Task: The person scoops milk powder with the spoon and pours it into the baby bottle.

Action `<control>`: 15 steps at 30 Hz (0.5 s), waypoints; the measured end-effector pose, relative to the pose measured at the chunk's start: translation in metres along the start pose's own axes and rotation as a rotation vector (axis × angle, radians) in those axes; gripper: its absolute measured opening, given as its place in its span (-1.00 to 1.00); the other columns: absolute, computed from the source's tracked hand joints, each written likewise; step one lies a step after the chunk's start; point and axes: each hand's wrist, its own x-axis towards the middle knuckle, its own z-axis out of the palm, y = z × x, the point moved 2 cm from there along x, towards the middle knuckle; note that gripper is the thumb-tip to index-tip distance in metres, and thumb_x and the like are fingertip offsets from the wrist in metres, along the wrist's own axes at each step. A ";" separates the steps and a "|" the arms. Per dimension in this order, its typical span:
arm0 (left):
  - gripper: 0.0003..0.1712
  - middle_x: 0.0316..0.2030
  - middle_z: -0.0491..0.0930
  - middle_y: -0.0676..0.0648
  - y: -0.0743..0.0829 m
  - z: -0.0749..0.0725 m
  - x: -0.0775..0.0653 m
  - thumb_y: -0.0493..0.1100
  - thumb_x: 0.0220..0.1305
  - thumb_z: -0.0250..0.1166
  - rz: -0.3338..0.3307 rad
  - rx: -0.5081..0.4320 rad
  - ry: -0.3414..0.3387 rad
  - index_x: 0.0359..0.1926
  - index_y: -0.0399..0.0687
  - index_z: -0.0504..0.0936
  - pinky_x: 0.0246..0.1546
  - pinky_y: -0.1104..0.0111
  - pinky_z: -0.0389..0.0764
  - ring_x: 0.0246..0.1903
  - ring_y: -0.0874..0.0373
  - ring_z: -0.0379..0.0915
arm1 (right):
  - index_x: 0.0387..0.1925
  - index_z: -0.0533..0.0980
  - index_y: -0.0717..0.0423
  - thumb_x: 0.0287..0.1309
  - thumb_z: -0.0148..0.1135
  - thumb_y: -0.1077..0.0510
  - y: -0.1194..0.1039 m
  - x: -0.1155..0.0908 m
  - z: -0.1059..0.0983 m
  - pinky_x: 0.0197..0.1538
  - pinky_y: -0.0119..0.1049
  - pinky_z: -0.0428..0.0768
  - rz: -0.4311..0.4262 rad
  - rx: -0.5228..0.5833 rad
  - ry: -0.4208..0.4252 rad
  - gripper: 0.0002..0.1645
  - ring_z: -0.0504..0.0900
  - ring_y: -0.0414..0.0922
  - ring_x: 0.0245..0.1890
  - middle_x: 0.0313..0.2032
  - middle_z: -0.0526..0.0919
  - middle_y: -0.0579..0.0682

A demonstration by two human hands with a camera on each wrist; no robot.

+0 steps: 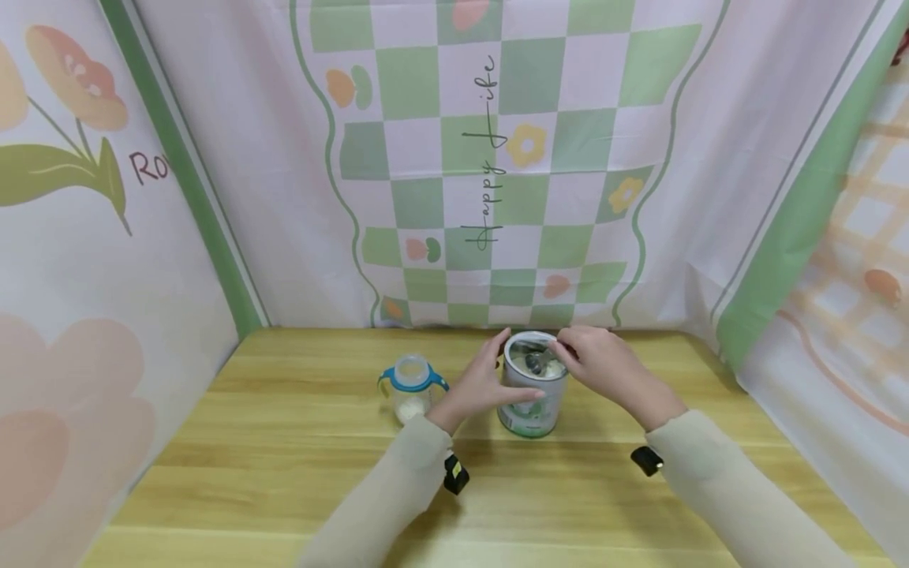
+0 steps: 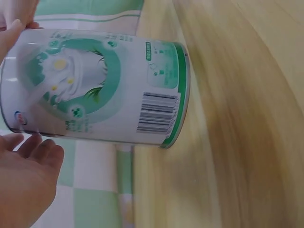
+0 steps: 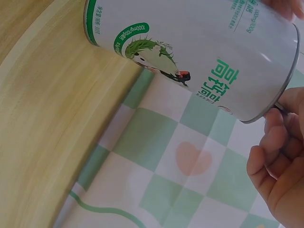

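The tin (image 1: 531, 412) stands upright on the bench (image 1: 284, 473), to the right of the cup (image 1: 412, 383) with blue handles. The left grip (image 1: 477, 388) is cupped round the tin, its thumb across the front; the right grip (image 1: 607, 363) seems to pinch the handle of the spoon (image 1: 534, 363) at the rim. For good work, I think, the left should keep the tin firm, and the right should lift the spoon level, so that no powder (image 1: 553, 367) spills over the bench

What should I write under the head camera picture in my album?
Left hand cupped around an open can, right hand holding a spoon in it, blue-handled cup alongside on the table.
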 end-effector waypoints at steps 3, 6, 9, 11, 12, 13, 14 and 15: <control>0.33 0.50 0.06 0.02 -0.002 0.004 0.002 0.24 0.01 0.56 -0.006 -0.033 0.006 0.61 0.15 -0.08 0.31 0.01 0.30 0.42 0.08 0.10 | -0.46 0.59 0.10 0.34 0.28 0.19 0.000 0.001 0.001 -0.52 -0.28 0.43 0.000 -0.011 -0.006 -0.79 0.37 -0.26 -0.63 -0.59 0.48 -0.15; 0.33 0.49 0.10 0.03 -0.003 0.007 0.004 0.19 0.00 0.58 0.001 -0.068 0.003 0.61 0.15 -0.09 0.32 0.05 0.27 0.40 0.09 0.12 | -0.46 0.60 0.12 0.33 0.28 0.19 -0.001 0.001 0.002 -0.51 -0.27 0.45 -0.010 -0.021 -0.002 -0.80 0.38 -0.26 -0.62 -0.59 0.49 -0.14; 0.32 0.46 0.15 0.03 -0.004 0.009 0.006 0.14 0.01 0.60 0.003 -0.104 -0.001 0.60 0.12 -0.08 0.32 0.08 0.29 0.37 0.10 0.18 | -0.46 0.59 0.12 0.31 0.29 0.21 -0.001 0.003 0.001 -0.52 -0.26 0.45 -0.028 -0.027 -0.001 -0.80 0.39 -0.25 -0.62 -0.59 0.49 -0.14; 0.31 0.45 0.17 0.03 -0.006 0.010 0.008 0.11 0.02 0.60 -0.004 -0.121 -0.003 0.60 0.12 -0.08 0.31 0.11 0.30 0.34 0.12 0.22 | -0.49 0.57 0.10 0.30 0.30 0.22 -0.003 0.004 0.000 -0.52 -0.26 0.44 -0.042 -0.033 -0.011 -0.78 0.38 -0.24 -0.62 -0.60 0.48 -0.14; 0.31 0.44 0.18 0.03 -0.007 0.010 0.010 0.10 0.02 0.60 -0.005 -0.130 -0.007 0.60 0.12 -0.08 0.30 0.13 0.31 0.33 0.13 0.24 | -0.51 0.56 0.09 0.30 0.31 0.23 -0.003 0.005 -0.001 -0.51 -0.26 0.43 -0.049 -0.036 -0.019 -0.77 0.37 -0.24 -0.62 -0.61 0.47 -0.15; 0.31 0.43 0.18 0.04 -0.008 0.011 0.011 0.09 0.02 0.60 -0.006 -0.133 -0.009 0.60 0.11 -0.08 0.29 0.15 0.32 0.31 0.15 0.25 | -0.52 0.54 0.06 0.29 0.31 0.23 -0.003 0.005 -0.001 -0.51 -0.26 0.42 -0.054 -0.039 -0.029 -0.76 0.36 -0.24 -0.62 -0.61 0.46 -0.17; 0.31 0.42 0.20 0.05 -0.009 0.012 0.012 0.08 0.02 0.61 -0.003 -0.138 -0.011 0.60 0.12 -0.07 0.28 0.17 0.33 0.30 0.17 0.27 | -0.53 0.53 0.05 0.29 0.31 0.23 -0.004 0.006 -0.002 -0.50 -0.26 0.41 -0.059 -0.038 -0.042 -0.75 0.35 -0.25 -0.62 -0.61 0.45 -0.18; 0.31 0.41 0.22 0.06 -0.010 0.013 0.013 0.06 0.02 0.61 0.000 -0.146 -0.015 0.60 0.12 -0.07 0.26 0.19 0.35 0.28 0.18 0.29 | -0.54 0.52 0.03 0.29 0.32 0.23 -0.004 0.007 -0.003 -0.50 -0.26 0.40 -0.063 -0.039 -0.055 -0.73 0.35 -0.24 -0.62 -0.62 0.44 -0.19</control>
